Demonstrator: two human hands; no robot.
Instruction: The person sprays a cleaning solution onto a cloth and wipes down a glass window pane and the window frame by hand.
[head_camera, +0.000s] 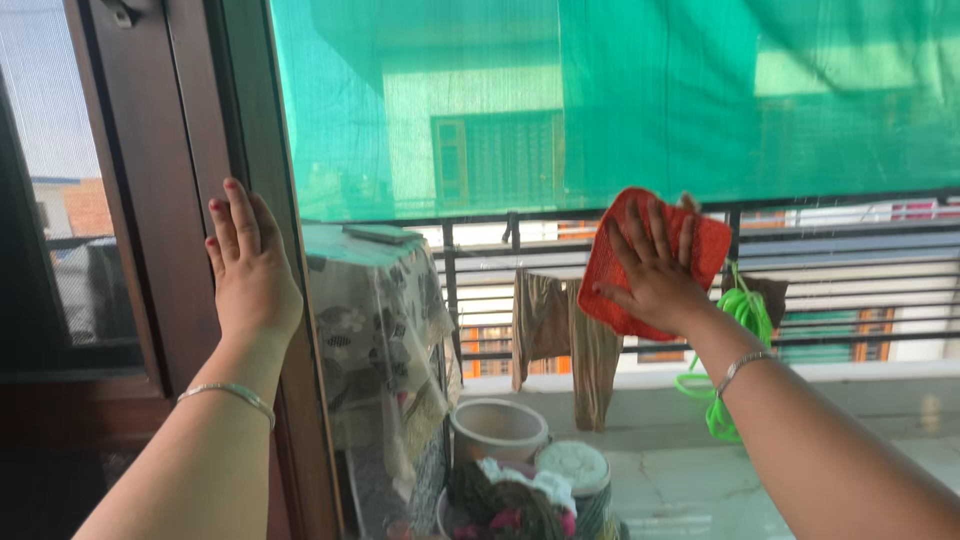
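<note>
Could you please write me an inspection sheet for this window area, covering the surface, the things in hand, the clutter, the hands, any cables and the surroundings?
Surface: glass pane, see-through; dirt cannot be judged.
Things in hand: orange cloth pressed flat on the glass.
Clutter: beyond the glass, covered table, pale bucket, white-lidded container, heap of cloths.
Hands: right hand spread open on the cloth; left hand flat on the brown wooden frame; a bangle on each wrist.
Cables: nothing seen; a green rope hangs on the railing.
Surroundings: balcony railing with hanging beige garment, green shade net above.
</note>
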